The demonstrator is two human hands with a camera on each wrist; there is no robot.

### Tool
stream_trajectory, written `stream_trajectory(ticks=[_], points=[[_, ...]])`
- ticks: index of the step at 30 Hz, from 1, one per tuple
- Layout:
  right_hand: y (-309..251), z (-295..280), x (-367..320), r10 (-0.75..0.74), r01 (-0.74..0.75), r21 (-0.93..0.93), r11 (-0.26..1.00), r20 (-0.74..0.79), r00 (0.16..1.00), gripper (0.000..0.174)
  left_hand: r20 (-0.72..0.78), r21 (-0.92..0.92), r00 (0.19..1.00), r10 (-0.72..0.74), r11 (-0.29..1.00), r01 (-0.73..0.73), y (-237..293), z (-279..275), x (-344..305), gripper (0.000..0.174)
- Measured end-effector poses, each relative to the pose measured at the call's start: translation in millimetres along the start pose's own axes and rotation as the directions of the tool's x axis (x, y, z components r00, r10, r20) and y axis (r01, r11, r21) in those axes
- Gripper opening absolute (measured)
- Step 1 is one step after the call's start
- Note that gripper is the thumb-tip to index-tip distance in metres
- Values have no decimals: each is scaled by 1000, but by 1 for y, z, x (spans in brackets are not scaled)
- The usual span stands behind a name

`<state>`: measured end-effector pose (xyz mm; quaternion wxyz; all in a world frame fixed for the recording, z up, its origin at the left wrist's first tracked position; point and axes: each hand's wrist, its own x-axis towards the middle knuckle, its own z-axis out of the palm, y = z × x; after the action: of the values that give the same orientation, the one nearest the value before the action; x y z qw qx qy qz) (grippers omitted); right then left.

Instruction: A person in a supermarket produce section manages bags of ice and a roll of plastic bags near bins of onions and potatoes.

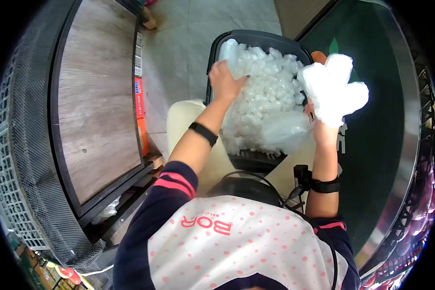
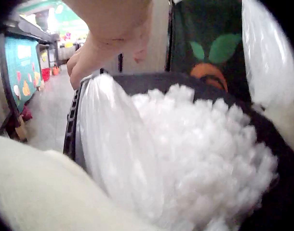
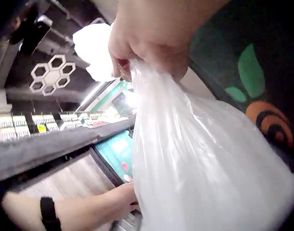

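In the head view, my left hand [image 1: 225, 83] is over the left side of a dark basket [image 1: 256, 35], thumb spread from the fingers, beside a clear plastic bag [image 1: 228, 52]. The left wrist view shows that hand [image 2: 111, 41] just above the upright bag [image 2: 115, 139]; any contact is unclear. My right hand [image 3: 154, 45] grips the gathered neck of a translucent plastic bag [image 3: 195, 159], which spreads out below it. White bunched plastic [image 1: 331, 87] partly covers the right hand [image 1: 318, 121] in the head view. Small knotted clear plastic pieces [image 1: 266, 77] fill the basket.
A wood-grain panel [image 1: 99, 96] with a dark frame stands at the left, with red and orange boxes [image 1: 139, 99] along its edge. At the right is a dark green panel [image 1: 377, 145] with a metal edge. Tiled floor [image 1: 179, 53] lies beyond the basket.
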<state>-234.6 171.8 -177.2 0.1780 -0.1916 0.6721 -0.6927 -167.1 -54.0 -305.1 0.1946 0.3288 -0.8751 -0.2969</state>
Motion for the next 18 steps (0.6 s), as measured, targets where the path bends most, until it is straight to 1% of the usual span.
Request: stream_trajectory(ticks=[1,2,3,4,6,7,8,9,10,11,12,13,14,15,16,17,18], points=[[2,-3,-3,62,-64,-50,997,-50,997,14,-5,-1,1000,3,1000,-3,-1,5,-2,77],[3,-4,-5,121,-131,-96,987,-102,987,15,72,151,994,-86,986,74,0,11,-3,78],[2,-1,-7,120,-125,-45,991,-111,987,18,134,306,973,-186,942,138,0,16,-4,78],[8,-3,-8,118,-123,-41,992,-110,987,18,131,309,974,-184,941,136,-1,20,-4,78],[21,-6,-9,19,-45,-185,982,-141,990,20,190,413,907,-375,869,273,-4,27,-1,70],[19,-5,-10,18,-45,-183,982,-146,989,20,280,463,868,-410,850,252,-9,29,3,56],[15,-4,-11,72,-95,-127,987,-172,982,21,282,462,869,-407,851,248,-13,31,4,56],[8,-1,-12,128,-143,-68,987,-193,973,22,267,413,886,-380,875,251,-15,30,3,48],[4,1,-12,124,-139,-66,988,-195,973,22,246,364,903,-351,897,250,-15,28,5,41],[0,5,-10,153,-162,-15,987,-259,954,23,239,366,908,-343,899,243,-22,31,6,41],[-4,7,-9,184,-181,39,983,-319,930,23,151,149,972,-182,976,159,-24,28,5,35],[-6,4,-8,205,-192,73,979,-281,937,28,27,-65,999,-34,997,36,-25,26,6,29],[-6,5,-6,192,-177,78,981,-286,939,28,20,-66,1000,-20,998,21,-26,25,7,29],[-2,5,-5,178,-137,161,977,-282,943,30,229,-367,973,-32,923,116,-1,-3,3,34],[2,5,-5,165,-97,241,966,-280,946,32,429,-601,903,27,755,263,22,-26,-5,38],[1,9,-6,174,-90,274,958,-301,938,33,431,-604,902,41,756,254,36,-37,-14,38],[-9,17,-8,165,-76,268,960,-328,930,29,456,-659,874,169,724,204,49,-46,-24,45]])
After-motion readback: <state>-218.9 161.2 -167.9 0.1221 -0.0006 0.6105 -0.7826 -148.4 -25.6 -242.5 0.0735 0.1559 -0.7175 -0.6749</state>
